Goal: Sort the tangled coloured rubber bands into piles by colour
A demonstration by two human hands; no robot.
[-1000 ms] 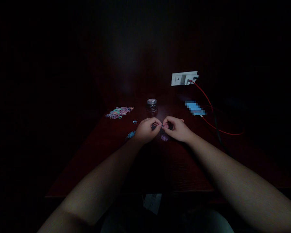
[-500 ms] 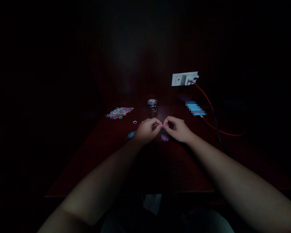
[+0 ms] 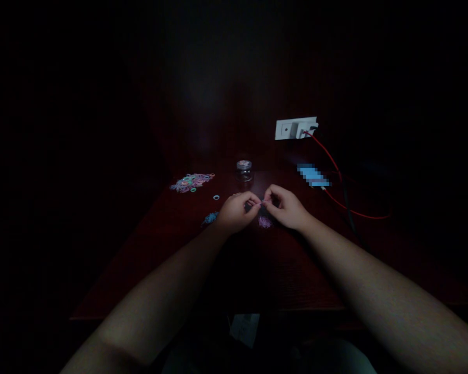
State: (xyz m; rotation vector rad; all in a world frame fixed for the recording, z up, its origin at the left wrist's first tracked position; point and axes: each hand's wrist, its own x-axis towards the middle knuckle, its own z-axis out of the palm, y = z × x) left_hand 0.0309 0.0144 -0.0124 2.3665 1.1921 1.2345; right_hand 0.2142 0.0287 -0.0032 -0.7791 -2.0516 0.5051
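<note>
My left hand [image 3: 237, 212] and my right hand [image 3: 285, 206] meet fingertip to fingertip over the table. Both pinch a small pale pinkish hair tie [image 3: 262, 201], which shows as a thin band between them. Just below the fingers lies a small heap of purple hair ties [image 3: 264, 222]. Partly behind my left wrist is a heap of blue hair ties [image 3: 210, 217]. A single light blue hair tie [image 3: 216, 197] lies apart, left of my left hand. Farther back on the left spreads a mixed pile of hair ties [image 3: 191, 182] in several colours.
A clear lidded jar [image 3: 244, 170] stands at the back of the dark red table [image 3: 171, 270]. To the right, a phone with a blurred screen [image 3: 313, 175] lies on a red cable [image 3: 359, 212] running to a charger in the wall socket [image 3: 285, 130]. The surroundings are very dark.
My right fingertips have shifted slightly up and away from the left ones, so a little more of the hair tie shows between them. The view has tilted very slightly.
</note>
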